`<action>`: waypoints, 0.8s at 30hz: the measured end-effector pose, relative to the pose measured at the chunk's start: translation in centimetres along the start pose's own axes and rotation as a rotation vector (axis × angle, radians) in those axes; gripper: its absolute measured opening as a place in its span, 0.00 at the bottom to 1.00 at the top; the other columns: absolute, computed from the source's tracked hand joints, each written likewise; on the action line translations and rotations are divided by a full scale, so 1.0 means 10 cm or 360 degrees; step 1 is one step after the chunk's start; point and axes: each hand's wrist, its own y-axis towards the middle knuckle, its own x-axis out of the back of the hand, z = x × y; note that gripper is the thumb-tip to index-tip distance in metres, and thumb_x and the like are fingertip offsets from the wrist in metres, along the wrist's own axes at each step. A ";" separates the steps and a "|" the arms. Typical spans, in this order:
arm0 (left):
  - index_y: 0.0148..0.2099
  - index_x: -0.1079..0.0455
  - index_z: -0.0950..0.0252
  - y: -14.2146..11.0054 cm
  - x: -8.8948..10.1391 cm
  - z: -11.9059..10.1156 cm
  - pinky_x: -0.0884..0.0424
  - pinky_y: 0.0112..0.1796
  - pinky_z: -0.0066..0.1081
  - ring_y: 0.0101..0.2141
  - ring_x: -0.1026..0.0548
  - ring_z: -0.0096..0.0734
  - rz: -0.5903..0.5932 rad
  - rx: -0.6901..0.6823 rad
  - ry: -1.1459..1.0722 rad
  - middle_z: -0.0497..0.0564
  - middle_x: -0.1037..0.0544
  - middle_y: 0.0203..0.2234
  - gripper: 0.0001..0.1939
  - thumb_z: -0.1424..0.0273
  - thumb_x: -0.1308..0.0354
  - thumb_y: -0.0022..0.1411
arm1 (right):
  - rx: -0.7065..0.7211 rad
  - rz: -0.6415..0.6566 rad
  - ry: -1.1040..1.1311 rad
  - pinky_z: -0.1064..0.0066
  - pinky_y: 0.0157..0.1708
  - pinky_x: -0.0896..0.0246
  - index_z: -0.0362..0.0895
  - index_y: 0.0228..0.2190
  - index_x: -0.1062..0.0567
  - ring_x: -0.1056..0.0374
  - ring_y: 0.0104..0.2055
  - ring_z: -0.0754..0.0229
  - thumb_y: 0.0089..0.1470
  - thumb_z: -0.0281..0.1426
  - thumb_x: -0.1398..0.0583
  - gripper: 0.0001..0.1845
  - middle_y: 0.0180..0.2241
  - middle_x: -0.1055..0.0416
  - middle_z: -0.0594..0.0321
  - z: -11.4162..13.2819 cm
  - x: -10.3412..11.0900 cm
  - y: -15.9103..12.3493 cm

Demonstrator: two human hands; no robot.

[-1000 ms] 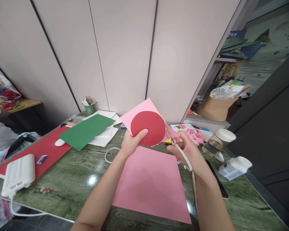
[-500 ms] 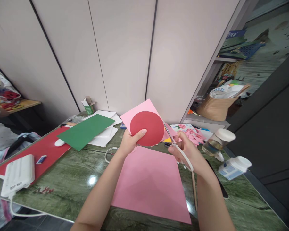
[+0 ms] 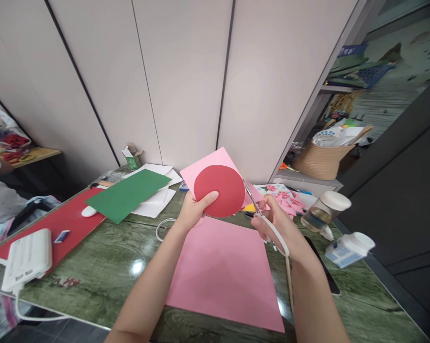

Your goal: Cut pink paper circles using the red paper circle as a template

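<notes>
Pinching a red disc (image 3: 226, 185) against pink paper (image 3: 219, 157) with the left hand (image 3: 193, 212), aloft over the worktop (image 3: 115, 252). Likely light, thin and easily creased, though stiff enough to hold flat; best taken near the left edge, away from the white-handled scissors (image 3: 277, 234). Gripping those in the curled right hand (image 3: 280, 221), angling inward to the disc's right edge on outstretched forearms.

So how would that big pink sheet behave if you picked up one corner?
The large pink sheet looks thin and broad, so it would probably feel light and sag somewhat. It may not be limp, though: the smaller pink paper looks fairly flat in the left hand. The glossy green table might let it slide if pushed.
</notes>
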 end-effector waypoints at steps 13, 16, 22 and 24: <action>0.30 0.32 0.67 0.02 0.05 -0.05 0.44 0.14 0.20 0.18 0.38 0.19 0.0011 0.0076 0.0184 0.46 0.33 0.20 0.14 0.61 0.39 0.50 | -0.0161 0.0060 -0.0390 0.70 0.25 0.45 0.46 0.51 0.49 0.41 0.22 0.63 0.53 0.43 0.44 0.29 0.19 0.39 0.72 0.13 0.10 -0.08; 0.30 0.32 0.67 0.01 0.04 -0.08 0.43 0.14 0.21 0.18 0.38 0.19 0.0037 0.0100 0.0233 0.47 0.32 0.21 0.13 0.61 0.39 0.50 | -0.0161 0.0008 -0.0453 0.69 0.24 0.45 0.45 0.56 0.54 0.40 0.21 0.61 0.53 0.44 0.45 0.36 0.19 0.38 0.72 0.15 0.09 -0.09; 0.35 0.31 0.67 0.00 0.01 -0.04 0.41 0.16 0.21 0.22 0.33 0.23 0.0095 0.0094 0.0205 0.49 0.28 0.26 0.15 0.61 0.39 0.50 | -0.0148 0.0005 -0.0466 0.68 0.24 0.44 0.45 0.62 0.64 0.39 0.21 0.60 0.54 0.45 0.45 0.45 0.19 0.38 0.70 0.14 0.07 -0.08; 0.37 0.30 0.67 0.00 0.01 -0.01 0.40 0.17 0.21 0.24 0.32 0.24 0.0116 0.0078 0.0210 0.51 0.27 0.28 0.16 0.61 0.39 0.50 | -0.0126 -0.0003 -0.0410 0.68 0.23 0.44 0.44 0.62 0.65 0.40 0.20 0.60 0.54 0.45 0.45 0.46 0.19 0.38 0.70 0.13 0.07 -0.07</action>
